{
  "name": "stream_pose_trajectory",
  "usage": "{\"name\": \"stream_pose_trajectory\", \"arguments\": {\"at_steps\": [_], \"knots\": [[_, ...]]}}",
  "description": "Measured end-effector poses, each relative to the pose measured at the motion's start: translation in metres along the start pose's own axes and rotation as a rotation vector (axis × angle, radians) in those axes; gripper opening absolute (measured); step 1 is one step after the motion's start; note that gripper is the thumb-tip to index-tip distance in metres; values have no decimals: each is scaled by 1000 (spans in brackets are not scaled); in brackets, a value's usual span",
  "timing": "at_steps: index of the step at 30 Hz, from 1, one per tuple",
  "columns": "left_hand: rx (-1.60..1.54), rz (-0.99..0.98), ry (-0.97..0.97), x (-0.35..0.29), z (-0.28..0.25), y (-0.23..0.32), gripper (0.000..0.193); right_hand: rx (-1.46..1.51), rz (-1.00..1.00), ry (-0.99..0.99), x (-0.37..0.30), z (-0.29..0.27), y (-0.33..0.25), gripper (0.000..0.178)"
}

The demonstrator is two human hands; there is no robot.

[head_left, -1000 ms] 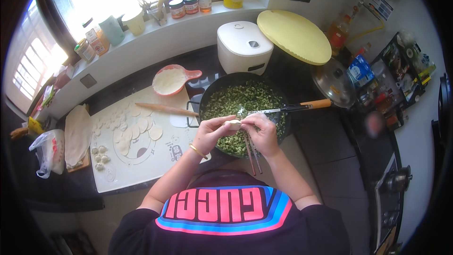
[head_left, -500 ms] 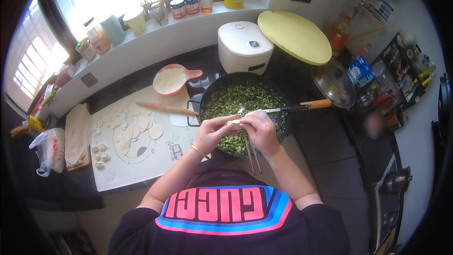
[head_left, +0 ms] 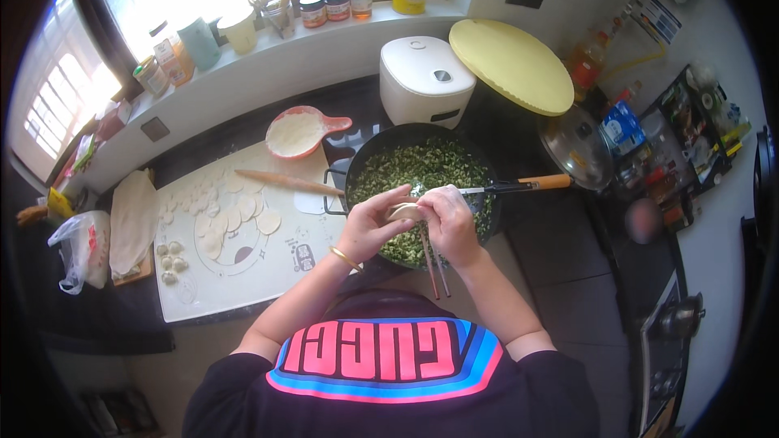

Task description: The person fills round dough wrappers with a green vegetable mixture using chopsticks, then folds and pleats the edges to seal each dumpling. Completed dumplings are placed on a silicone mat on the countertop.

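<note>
Head view: both hands are together over the near part of a black pan (head_left: 422, 130), meeting at a folded dough piece (head_left: 404, 212). Since the earlier frames, the left hand (head_left: 369, 225) has loosened: its fingertips and thumb, which pinched close together, now stand apart, curved around the dough, and more of the pale, rounded wrapper shows between them. It cradles the piece from the left. The right hand (head_left: 449, 223) remains closed in a pinch on the right end of the dough, much as before. Fingers cover part of the edge, so whether it is fully sealed is hard to say.

The picture as a whole has shifted slightly, but the other things appear to keep their places. Under the hands, the pan holds chopped green filling (head_left: 389, 166), with chopsticks (head_left: 430, 268) leaning out at the near side and a wooden-handled utensil (head_left: 544, 182) reaching out to the right. On the table (head_left: 235, 131), left of the pan, a white mat (head_left: 243, 300) carries round wrappers (head_left: 269, 221), a small cluster of finished dumplings (head_left: 172, 264) near its left edge, and a rolling pin (head_left: 280, 181) pointing toward the pan.
</note>
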State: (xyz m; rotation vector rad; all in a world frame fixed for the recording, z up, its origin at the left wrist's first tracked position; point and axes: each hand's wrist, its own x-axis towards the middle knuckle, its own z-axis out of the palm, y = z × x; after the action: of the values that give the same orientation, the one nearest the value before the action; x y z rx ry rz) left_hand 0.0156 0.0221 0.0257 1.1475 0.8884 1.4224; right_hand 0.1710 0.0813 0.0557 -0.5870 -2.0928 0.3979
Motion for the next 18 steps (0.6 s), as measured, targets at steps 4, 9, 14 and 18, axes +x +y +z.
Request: {"name": "stream_pose_trajectory", "arguments": {"at_steps": [4,9,14,18], "knots": [[-57,13,55,1,3,3,73,6,17,20,-5,4,1,11],[223,65,53,4,-4,-1,79,89,36,-66,8,-4,-6,11],[215,45,69,4,-1,2,76,34,-4,-86,9,3,1,11],[-148,-18,81,5,4,-13,62,48,67,19,6,12,-3,10]]}}
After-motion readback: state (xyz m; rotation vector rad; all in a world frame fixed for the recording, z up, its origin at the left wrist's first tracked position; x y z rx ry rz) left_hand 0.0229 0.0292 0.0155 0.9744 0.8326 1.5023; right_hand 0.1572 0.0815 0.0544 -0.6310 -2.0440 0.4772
